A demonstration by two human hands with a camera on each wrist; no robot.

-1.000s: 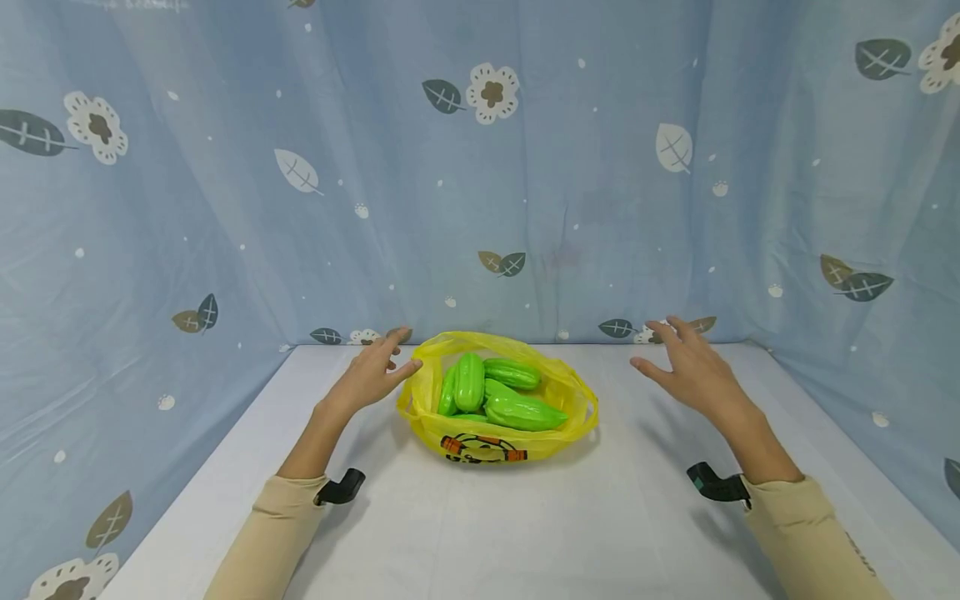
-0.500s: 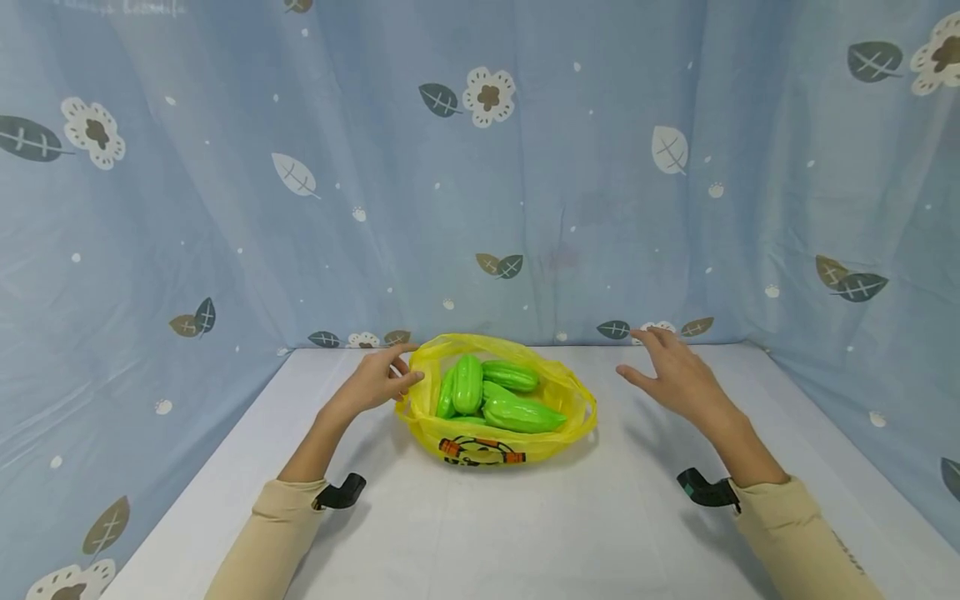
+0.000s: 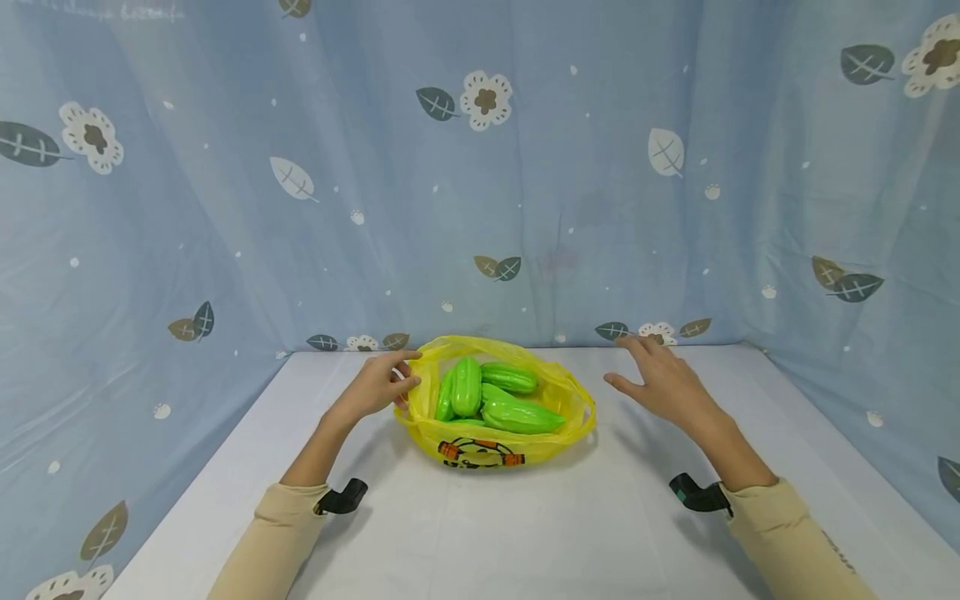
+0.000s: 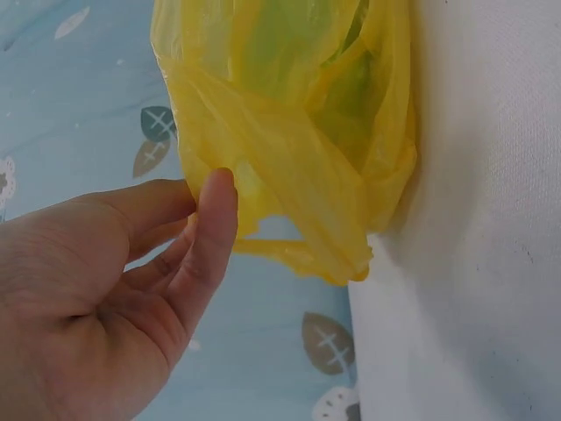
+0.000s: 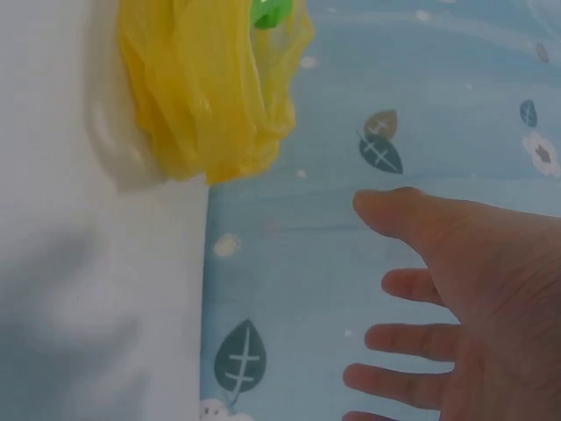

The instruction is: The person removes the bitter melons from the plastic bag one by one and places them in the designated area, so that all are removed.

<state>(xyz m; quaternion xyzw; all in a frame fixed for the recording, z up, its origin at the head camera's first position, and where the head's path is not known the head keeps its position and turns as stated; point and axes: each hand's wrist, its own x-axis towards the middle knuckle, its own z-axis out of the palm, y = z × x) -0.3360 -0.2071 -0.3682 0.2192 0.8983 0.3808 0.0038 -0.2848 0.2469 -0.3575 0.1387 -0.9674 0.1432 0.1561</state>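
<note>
A yellow plastic bag (image 3: 480, 450) with a cartoon print stands on the table, its mouth wide. Several shiny green vegetables (image 3: 521, 412) lie inside, some rounded and ribbed, one tapering to a point. My left hand (image 3: 377, 385) is at the bag's left rim, index finger and thumb spaced apart in the head view. In the left wrist view, the thumb (image 4: 215, 206) overlaps the yellow plastic near a loop handle (image 4: 298, 254). My right hand (image 3: 663, 383) hovers right of the bag, apart from it, fingers spread and holding nothing.
A white cloth (image 3: 525, 542) covers the table. Behind and on both sides hangs a blue curtain (image 3: 585, 208) printed with leaves and flowers. Black wrist cameras (image 3: 342, 497) sit at both sleeve cuffs.
My left hand has come to the bag's left rim, its fingers drawing closer together. My right hand has moved left toward the bag. Bag and vegetables stay put.
</note>
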